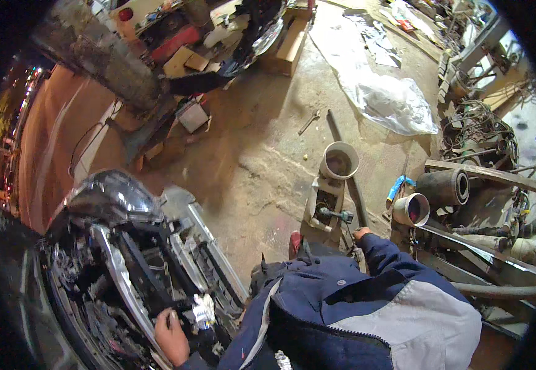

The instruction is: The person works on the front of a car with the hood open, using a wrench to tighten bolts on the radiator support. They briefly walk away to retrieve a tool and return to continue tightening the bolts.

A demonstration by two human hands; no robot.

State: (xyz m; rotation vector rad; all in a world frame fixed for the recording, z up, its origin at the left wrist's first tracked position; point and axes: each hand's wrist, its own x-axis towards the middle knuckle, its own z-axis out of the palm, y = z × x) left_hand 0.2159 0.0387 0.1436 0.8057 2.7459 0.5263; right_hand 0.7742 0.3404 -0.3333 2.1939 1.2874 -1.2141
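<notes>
At the lower left, my left hand (171, 336) is at the front of a car with its engine bay (95, 296) exposed. Its fingers are curled beside a silver metal bar (123, 277); what lies under them is hidden. Close by is a crumpled silver foil piece (204, 310). My right hand (361, 232) reaches forward, fingers closed, next to a thin rod and a dark greenish tool (345, 216). What it grips is too small to make out. The tool lies over a floor jack (312, 206), and a white bucket (340, 160) stands at the jack's far end.
A dark bar (357, 203) runs along the floor beside the jack. A wrench (309, 122) lies farther off, near clear plastic sheeting (397, 105). On the right are a second bucket (411, 209), a black cylinder (443, 188) and metal racks. A post (98, 55) stands far left.
</notes>
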